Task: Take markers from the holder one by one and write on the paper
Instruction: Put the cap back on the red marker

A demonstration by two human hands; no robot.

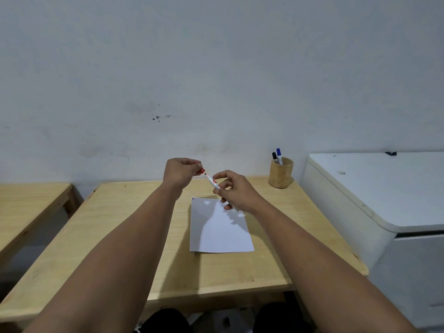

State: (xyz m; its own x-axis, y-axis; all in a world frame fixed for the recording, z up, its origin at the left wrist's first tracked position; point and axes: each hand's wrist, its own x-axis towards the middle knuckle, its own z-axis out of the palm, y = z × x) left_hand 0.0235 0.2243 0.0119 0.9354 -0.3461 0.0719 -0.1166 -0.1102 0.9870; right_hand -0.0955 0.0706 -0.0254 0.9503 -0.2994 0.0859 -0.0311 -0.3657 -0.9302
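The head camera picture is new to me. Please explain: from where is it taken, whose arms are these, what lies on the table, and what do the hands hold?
There is no machine here. A person wears one wide camera on the head, so you look forward and down along their own two bare arms.

The right hand holds a red marker by its barrel. The left hand pinches its red cap, which is just off the tip.

On the wooden table lies a white sheet of paper, with small marks at its far left corner. At the far right stands a bamboo holder with a black marker and a blue marker inside.
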